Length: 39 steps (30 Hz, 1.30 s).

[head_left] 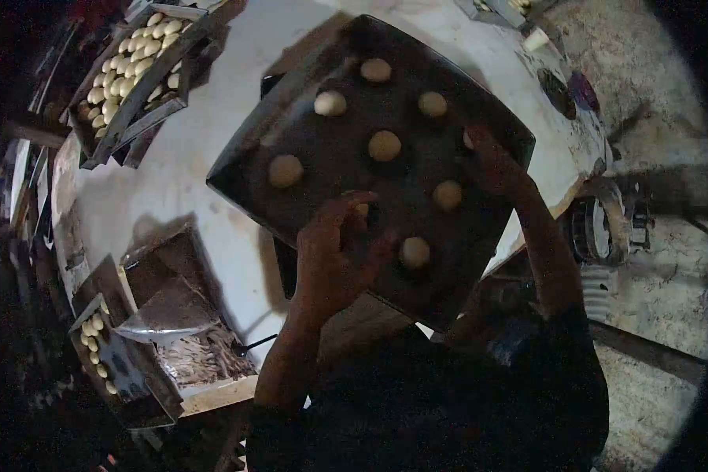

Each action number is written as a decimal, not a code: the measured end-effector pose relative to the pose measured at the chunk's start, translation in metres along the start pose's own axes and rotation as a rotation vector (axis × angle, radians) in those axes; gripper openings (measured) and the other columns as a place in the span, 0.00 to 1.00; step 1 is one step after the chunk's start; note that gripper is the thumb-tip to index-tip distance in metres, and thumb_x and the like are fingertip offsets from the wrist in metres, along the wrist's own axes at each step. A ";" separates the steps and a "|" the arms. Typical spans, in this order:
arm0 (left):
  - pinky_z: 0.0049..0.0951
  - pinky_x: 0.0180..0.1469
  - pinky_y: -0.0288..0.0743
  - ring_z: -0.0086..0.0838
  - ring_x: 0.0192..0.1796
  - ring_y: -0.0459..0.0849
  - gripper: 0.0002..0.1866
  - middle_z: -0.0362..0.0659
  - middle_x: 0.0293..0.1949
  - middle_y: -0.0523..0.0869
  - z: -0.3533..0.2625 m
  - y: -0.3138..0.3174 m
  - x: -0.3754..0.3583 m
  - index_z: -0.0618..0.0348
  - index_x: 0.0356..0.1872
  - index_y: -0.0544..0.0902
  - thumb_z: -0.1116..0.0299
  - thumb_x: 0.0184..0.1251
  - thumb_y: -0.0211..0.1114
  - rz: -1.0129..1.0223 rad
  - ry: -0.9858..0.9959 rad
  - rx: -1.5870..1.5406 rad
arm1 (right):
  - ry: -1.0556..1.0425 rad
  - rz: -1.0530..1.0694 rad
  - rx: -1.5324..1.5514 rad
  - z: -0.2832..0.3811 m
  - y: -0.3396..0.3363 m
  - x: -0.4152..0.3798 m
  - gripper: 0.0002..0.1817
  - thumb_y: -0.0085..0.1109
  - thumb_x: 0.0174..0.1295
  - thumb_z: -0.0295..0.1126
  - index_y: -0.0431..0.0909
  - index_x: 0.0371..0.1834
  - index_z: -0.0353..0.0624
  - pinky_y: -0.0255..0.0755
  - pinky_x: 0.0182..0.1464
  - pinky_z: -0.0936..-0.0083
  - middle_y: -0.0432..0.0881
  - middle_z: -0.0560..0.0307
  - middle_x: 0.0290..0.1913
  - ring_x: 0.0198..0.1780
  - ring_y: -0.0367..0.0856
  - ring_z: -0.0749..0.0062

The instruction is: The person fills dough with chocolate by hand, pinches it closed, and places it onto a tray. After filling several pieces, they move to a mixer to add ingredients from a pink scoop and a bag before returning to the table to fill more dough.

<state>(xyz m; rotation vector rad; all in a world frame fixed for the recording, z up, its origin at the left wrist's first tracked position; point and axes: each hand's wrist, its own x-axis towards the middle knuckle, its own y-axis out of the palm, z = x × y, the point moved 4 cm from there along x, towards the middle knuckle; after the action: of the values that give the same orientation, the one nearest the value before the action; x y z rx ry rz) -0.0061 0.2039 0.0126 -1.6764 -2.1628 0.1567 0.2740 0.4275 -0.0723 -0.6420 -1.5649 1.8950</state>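
Note:
A large dark baking tray [405, 177] lies turned cornerwise in front of me, with several pale round dough balls [385, 146] spaced apart on it. My left hand [332, 256] is over the tray's near left part, its fingers curled around a dough ball [361, 211] that they partly cover. The left thumb is blurred and stands apart from the fingers. Near the tray's right corner, my right hand [492, 161] has its fingertips on another dough ball [469, 139], mostly hidden by the fingers.
A wooden box [126, 130] full of dough balls stands at upper left. A second box [138, 377] at lower left holds a row of them. Beside it is an open container [169, 271] with a scoop-like sheet. The white table [165, 189] has its right edge near machinery [602, 224].

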 end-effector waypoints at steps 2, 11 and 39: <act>0.30 0.37 0.76 0.31 0.33 0.81 0.21 0.45 0.36 0.81 0.005 -0.005 -0.003 0.57 0.49 0.78 0.70 0.52 0.72 -0.045 0.014 0.071 | -0.023 0.009 -0.031 0.005 0.000 0.002 0.40 0.54 0.66 0.41 0.44 0.75 0.38 0.48 0.74 0.57 0.50 0.35 0.73 0.73 0.53 0.44; 0.42 0.38 0.79 0.45 0.39 0.85 0.13 0.52 0.40 0.83 0.011 0.005 -0.009 0.60 0.44 0.78 0.72 0.58 0.65 -0.176 0.045 0.157 | -0.135 -0.413 0.104 0.117 -0.091 0.052 0.18 0.51 0.66 0.28 0.69 0.59 0.37 0.59 0.67 0.53 0.69 0.40 0.60 0.64 0.65 0.43; 0.31 0.28 0.81 0.35 0.35 0.83 0.16 0.46 0.40 0.76 0.017 0.016 -0.019 0.58 0.41 0.74 0.69 0.50 0.64 -0.176 0.000 0.513 | -0.857 0.190 0.027 0.115 0.047 0.108 0.18 0.55 0.63 0.34 0.70 0.55 0.41 0.65 0.59 0.59 0.71 0.46 0.56 0.56 0.71 0.54</act>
<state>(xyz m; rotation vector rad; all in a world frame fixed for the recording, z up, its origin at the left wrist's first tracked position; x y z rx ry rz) 0.0056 0.1929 -0.0127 -1.1918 -2.0295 0.6033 0.1114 0.4178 -0.0955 0.0869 -2.0098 2.5124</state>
